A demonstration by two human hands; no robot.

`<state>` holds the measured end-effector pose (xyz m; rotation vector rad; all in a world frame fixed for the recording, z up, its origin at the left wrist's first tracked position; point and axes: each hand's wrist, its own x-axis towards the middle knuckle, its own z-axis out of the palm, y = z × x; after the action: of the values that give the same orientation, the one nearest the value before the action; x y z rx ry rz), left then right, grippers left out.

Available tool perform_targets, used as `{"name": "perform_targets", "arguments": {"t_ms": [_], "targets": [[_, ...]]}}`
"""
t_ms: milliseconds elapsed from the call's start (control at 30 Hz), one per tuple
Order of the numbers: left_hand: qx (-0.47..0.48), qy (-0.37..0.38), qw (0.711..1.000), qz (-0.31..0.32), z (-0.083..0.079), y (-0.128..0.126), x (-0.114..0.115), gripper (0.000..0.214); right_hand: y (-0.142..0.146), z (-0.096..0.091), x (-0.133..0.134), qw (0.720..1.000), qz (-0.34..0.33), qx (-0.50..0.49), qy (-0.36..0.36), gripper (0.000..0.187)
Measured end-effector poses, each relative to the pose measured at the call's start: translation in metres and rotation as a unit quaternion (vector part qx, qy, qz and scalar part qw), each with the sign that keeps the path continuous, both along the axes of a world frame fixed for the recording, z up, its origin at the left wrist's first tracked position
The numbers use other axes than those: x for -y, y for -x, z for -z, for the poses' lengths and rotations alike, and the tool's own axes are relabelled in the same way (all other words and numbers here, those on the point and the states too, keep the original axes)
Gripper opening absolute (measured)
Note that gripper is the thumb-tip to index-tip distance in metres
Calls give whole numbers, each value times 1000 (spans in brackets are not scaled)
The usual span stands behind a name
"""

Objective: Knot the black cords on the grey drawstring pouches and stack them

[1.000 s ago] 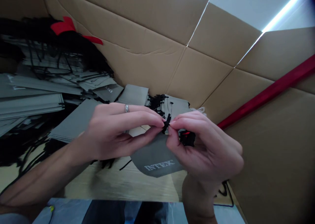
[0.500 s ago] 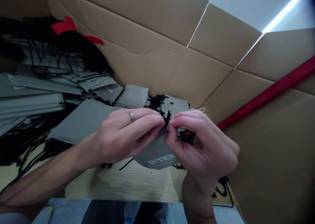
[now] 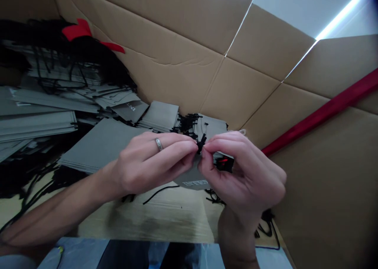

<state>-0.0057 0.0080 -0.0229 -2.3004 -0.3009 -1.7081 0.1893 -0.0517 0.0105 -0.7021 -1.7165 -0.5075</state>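
Observation:
My left hand [image 3: 158,158], with a ring on one finger, pinches one side of a black cord [image 3: 201,142]. On the cord's other side, the thumb and forefinger of my right hand [image 3: 242,166] are closed in a pinch. The fingertips of both hands nearly meet, and a short end of the cord sticks up between them. Below hangs a grey pouch [image 3: 191,181] with white lettering that begins "INTE"; its upper part and right side are hidden by my hands. Whether the cord is knotted cannot be made out.
Grey flat pouches [image 3: 100,143] lie stacked at the left, under a heap of black cords [image 3: 97,58] with a red strip [image 3: 77,30]. Smaller stacks [image 3: 161,114] stand by the cardboard wall [image 3: 177,36]. A dark red band [image 3: 321,110] crosses the right side. Loose cord [image 3: 161,191] lies on the wooden table [image 3: 153,221].
The lower edge of the pouch has swung up and away, so less of it shows beneath my hands. Both hands keep their pinch, and the left has shifted only slightly.

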Motion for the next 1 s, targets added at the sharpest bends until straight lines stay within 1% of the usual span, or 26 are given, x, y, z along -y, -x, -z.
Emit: {"name": "perform_targets", "arguments": {"t_ms": [133,267,467,600,700,800,900,1000], "targets": [[19,55,997,46,-8,-2,2,17,1,2,-3,999,-39,-27,5,29],[36,100,992,71,-12,-3,5,17,0,3,-6,996,-73,-50,21,28],[55,111,989,79,-12,-4,4,13,0,4,-8,992,-102,-74,24,25],[34,132,987,86,-14,-1,3,11,0,4,-8,986,-126,-102,42,22],[47,127,986,97,-12,-3,1,12,0,3,-8,986,-122,-102,52,23],[65,121,984,109,-8,-6,-1,13,0,3,-8,989,-109,-91,32,24],[63,92,991,72,-7,-6,1,17,1,4,-7,993,-82,-80,13,26],[37,61,997,30,-9,-3,6,20,3,4,-5,996,-53,-68,4,28]]}}
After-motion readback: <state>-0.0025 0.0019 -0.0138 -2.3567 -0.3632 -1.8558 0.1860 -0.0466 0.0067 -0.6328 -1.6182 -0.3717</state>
